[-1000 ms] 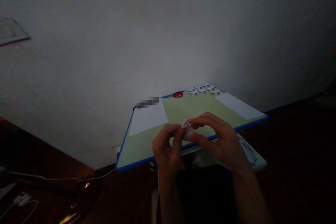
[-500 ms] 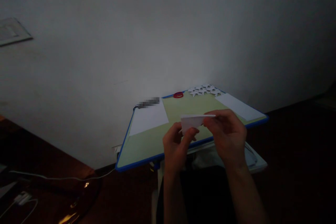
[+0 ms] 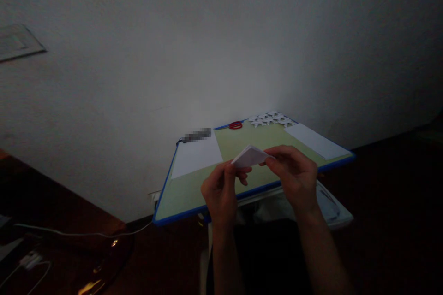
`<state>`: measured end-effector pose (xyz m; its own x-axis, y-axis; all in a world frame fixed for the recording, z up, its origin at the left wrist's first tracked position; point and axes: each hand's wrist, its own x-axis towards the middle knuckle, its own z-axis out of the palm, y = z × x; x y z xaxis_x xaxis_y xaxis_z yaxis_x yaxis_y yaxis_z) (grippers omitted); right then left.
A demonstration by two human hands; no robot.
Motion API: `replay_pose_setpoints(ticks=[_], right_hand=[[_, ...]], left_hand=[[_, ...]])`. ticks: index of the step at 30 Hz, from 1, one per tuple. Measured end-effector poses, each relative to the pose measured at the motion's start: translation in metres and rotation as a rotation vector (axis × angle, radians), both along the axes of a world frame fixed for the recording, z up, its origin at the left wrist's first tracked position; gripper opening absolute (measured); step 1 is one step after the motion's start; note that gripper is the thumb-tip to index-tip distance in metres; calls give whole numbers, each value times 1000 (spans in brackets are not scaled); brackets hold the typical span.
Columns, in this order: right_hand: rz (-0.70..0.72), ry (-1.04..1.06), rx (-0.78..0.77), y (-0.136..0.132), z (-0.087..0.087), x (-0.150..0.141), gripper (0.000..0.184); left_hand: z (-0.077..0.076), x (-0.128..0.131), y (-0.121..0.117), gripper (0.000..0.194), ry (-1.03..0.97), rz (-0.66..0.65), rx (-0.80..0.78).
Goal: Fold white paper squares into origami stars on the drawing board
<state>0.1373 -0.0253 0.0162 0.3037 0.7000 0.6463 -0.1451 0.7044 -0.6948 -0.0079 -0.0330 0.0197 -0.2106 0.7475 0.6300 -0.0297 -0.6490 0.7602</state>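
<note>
A small folded piece of white paper (image 3: 249, 156) is held up above the near edge of the table, its peak pointing up and away. My left hand (image 3: 223, 189) pinches its left corner between thumb and fingers. At the right corner, my right hand (image 3: 294, 170) grips the paper the same way. Thumbs and fingers cover both ends of the paper. Below the hands lies the pale green tabletop (image 3: 187, 198) with its blue rim.
White sheets lie at the left (image 3: 197, 159) and right (image 3: 316, 140) of the table. Red-handled scissors (image 3: 236, 125) and several folded white paper pieces (image 3: 270, 119) lie along the back, by the wall (image 3: 221, 55). A pixelated dark object (image 3: 196, 135) sits at the back left.
The folded paper has turned from a flat-topped shape to a peaked one. My left hand has shifted left to its left corner; my right hand has moved slightly left.
</note>
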Motion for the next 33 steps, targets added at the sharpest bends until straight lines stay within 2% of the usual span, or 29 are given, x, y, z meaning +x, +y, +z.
replay_pose_setpoints(ticks=[3,5,9,13,17,21,26,29,33], right_hand=[[-9,-2,7,1,-2,2,10],[-4,-12,6,1,-2,3,9],[58,-31,-21,-1,0,4,8],[123,-58,-31,-1,2,5,7],[127,-71,-29,-1,0,7,7],[97,-154,-12,-3,0,11,10],[11,-331,55,-5,2,16,6],[-9,-414,54,-6,4,19,14],[51,-542,3,-11,9,21,17]], left_hand=[[0,-1,1,9,-35,108,44],[-1,-1,2,7,-70,129,81],[-1,-2,3,15,-88,96,106],[2,-5,1,15,-31,44,103],[4,-10,-2,9,75,78,116],[3,-14,-3,4,164,49,95],[4,-16,-7,12,287,-40,-33],[7,-15,-9,21,418,8,-67],[7,-15,-7,31,488,60,-60]])
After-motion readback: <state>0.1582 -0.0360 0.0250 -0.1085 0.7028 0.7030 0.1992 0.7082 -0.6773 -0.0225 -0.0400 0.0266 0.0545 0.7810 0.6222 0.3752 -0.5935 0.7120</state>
